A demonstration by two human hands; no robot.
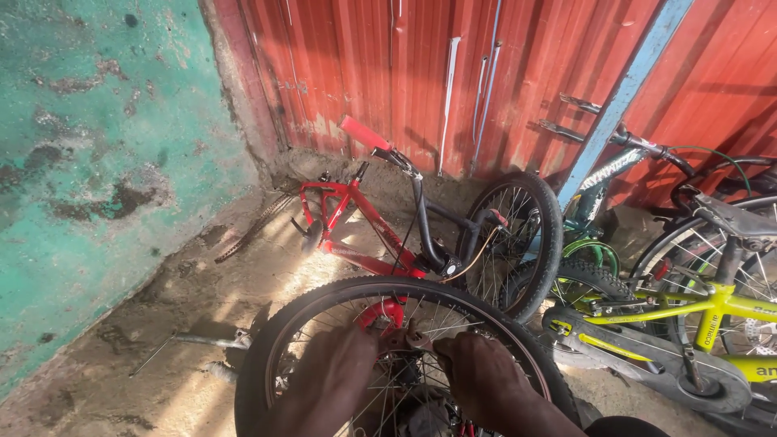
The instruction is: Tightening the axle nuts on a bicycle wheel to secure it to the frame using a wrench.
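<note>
The wheel (388,356) sits seated in the red fork (387,311); left hand (328,380) and right hand (477,372) both pinch closed on the axle fitting (407,338), seemingly mid-tightening; fastening looks unfinished.

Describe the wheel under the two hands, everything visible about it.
The wheel has a black rubber tyre on a dark metal-looking rim with thin silver spokes running to a hub low in the frame, partly hidden. It stands roughly upright at the bottom of the view, its lower part cut off, over the dusty concrete ground. The left hand and right hand rest over the spokes inside the rim, fingers meeting near a red fork of the red bicycle frame lying behind it.
</note>
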